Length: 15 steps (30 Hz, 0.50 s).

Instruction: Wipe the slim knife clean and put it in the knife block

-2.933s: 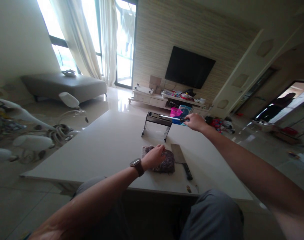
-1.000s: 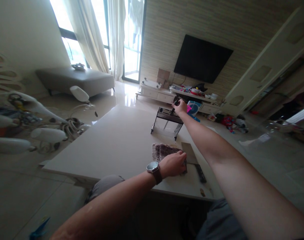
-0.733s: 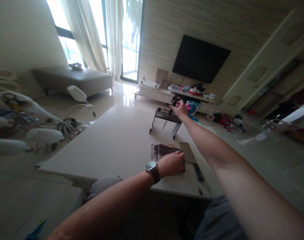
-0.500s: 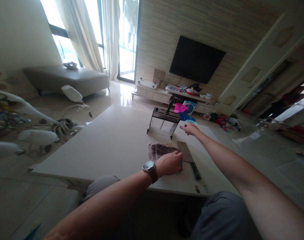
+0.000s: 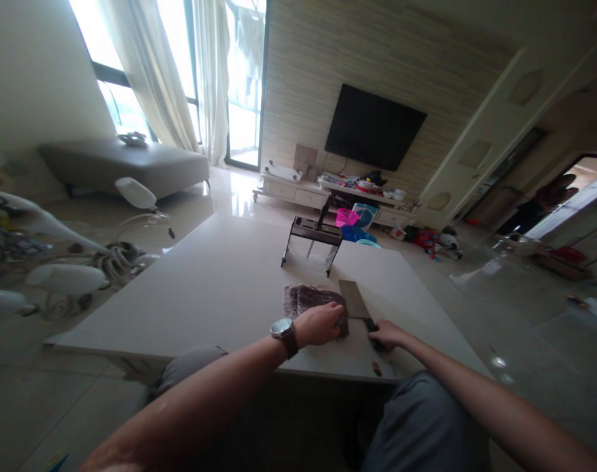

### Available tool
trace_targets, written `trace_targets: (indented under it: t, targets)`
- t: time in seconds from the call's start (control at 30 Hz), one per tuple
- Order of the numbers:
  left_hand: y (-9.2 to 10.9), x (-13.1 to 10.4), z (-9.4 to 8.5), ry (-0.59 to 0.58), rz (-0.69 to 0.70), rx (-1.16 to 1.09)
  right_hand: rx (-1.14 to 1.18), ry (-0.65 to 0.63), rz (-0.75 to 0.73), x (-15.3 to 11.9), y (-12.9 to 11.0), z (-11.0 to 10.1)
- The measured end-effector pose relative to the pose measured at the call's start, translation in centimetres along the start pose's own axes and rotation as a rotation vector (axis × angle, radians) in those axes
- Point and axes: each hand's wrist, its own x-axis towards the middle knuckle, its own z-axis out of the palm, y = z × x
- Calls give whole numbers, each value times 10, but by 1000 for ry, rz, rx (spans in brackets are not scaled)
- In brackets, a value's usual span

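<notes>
A folded brown-and-white cloth [image 5: 305, 298] lies on the white table [image 5: 190, 288]. My left hand [image 5: 322, 323], with a watch at its wrist, is closed on the cloth's right part, fingers curled at its edge. To the right, a cleaver [image 5: 354, 300] rests flat, its broad blade pointing away from me and its edge close to the cloth. My right hand [image 5: 387, 335] is closed round the cleaver's black handle. Near the table's front edge lies a small dark-and-tan piece [image 5: 377, 369] that I cannot make out.
A dark-topped stand with clear sides [image 5: 312, 229] is on the table beyond the cloth, a black handle rising from it. Left of the table is a white lamp-like fixture [image 5: 67, 278]. Behind are a pink basket [image 5: 346, 217], a low cabinet [image 5: 303, 191] and a bench [image 5: 131, 164].
My right hand has come down and back from beside the stand to the cleaver's handle and closed on it. My left hand stays on the cloth. The view has shifted slightly.
</notes>
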Motion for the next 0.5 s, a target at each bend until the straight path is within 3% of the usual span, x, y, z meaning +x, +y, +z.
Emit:
trace_targets:
  t: [0.1, 0.3, 0.5]
  targets:
    - [-2, -1, -1, 4, -12, 8, -63, 104, -33, 0, 2, -13]
    - [-3, 1, -6, 71, -45, -21, -195, 431, -131, -10, 6, -74]
    - [-1, 1, -11, 89, -83, -31, -220, 675, -301, -29, -25, -120]
